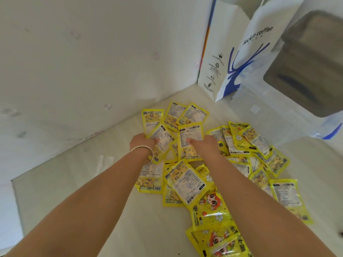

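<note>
1. The left hand (143, 142) is curled round a fan of yellow packets (153, 121), thumb on top.
2. The right hand (203, 145) pinches 1 single packet (193, 130) just beside the fan.
3. Both sit at the far side of the loose pile (185, 180) on the counter (83, 173).

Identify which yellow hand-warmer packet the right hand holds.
The yellow foil packet in the pile's middle, label side up, with the right hand's thumb across it; the left hand grips a separate bunch.
</note>
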A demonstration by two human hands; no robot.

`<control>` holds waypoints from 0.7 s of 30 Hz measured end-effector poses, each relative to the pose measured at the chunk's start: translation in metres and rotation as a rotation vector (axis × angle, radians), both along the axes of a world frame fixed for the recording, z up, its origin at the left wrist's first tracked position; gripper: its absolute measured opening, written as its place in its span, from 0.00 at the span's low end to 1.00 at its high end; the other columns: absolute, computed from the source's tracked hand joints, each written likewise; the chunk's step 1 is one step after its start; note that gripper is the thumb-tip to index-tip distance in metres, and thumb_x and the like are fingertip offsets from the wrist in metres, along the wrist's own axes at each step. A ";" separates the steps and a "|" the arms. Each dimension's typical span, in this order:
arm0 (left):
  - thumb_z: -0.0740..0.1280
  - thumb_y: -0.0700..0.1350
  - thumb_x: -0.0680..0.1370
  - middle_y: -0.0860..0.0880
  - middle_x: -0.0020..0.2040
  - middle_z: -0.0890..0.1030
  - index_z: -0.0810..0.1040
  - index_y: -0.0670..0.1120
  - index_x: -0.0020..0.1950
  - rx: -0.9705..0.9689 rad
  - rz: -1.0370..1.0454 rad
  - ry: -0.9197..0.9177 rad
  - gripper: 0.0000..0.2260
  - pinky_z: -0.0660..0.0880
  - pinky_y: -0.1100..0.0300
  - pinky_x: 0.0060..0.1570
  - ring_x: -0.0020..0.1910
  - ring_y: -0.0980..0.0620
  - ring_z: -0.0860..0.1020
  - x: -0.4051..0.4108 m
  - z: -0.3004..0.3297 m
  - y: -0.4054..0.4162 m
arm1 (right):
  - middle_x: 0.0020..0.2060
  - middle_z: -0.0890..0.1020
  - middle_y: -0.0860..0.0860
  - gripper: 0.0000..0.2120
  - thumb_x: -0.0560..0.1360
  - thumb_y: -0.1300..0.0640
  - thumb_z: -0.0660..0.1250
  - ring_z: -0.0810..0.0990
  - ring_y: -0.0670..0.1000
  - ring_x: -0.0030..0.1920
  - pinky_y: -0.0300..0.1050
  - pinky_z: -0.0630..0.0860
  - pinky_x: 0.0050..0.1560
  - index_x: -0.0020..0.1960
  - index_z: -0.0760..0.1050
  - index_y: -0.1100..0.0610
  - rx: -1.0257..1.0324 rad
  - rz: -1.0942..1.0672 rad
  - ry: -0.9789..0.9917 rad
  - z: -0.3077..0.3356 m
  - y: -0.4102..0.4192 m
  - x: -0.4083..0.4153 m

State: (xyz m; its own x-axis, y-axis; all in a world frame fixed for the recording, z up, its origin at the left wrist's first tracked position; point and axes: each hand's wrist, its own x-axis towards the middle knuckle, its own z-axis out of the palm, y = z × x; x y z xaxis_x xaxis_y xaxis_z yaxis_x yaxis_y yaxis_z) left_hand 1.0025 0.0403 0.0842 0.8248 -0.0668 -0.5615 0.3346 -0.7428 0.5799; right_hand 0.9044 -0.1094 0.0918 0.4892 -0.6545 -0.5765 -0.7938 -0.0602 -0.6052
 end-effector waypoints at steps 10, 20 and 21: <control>0.70 0.53 0.73 0.41 0.47 0.80 0.78 0.42 0.44 -0.166 0.209 -0.073 0.14 0.73 0.53 0.50 0.52 0.39 0.79 -0.027 0.051 0.031 | 0.39 0.80 0.49 0.13 0.74 0.47 0.68 0.77 0.46 0.40 0.49 0.68 0.63 0.52 0.78 0.56 0.668 -0.393 -0.471 0.025 0.011 -0.028; 0.73 0.51 0.71 0.45 0.44 0.79 0.75 0.38 0.58 -0.504 0.121 0.133 0.23 0.80 0.52 0.44 0.46 0.44 0.79 -0.080 0.086 0.017 | 0.48 0.82 0.51 0.11 0.72 0.48 0.70 0.80 0.52 0.50 0.59 0.64 0.71 0.50 0.78 0.53 0.692 -0.545 -0.616 0.046 0.043 -0.076; 0.73 0.52 0.71 0.44 0.49 0.78 0.73 0.38 0.61 -0.502 0.086 0.157 0.26 0.79 0.54 0.43 0.48 0.43 0.78 -0.084 0.086 0.015 | 0.50 0.82 0.51 0.11 0.73 0.48 0.70 0.80 0.52 0.52 0.58 0.63 0.72 0.51 0.78 0.53 0.662 -0.565 -0.616 0.049 0.044 -0.087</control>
State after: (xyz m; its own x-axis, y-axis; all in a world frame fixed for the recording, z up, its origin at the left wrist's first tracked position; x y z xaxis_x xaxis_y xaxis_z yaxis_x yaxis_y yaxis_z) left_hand 0.9185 0.0553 0.1703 0.7480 -0.2949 -0.5945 0.4930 -0.3527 0.7953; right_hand 0.8179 -0.0653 0.1404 0.5415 -0.5244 -0.6571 -0.1497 0.7089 -0.6892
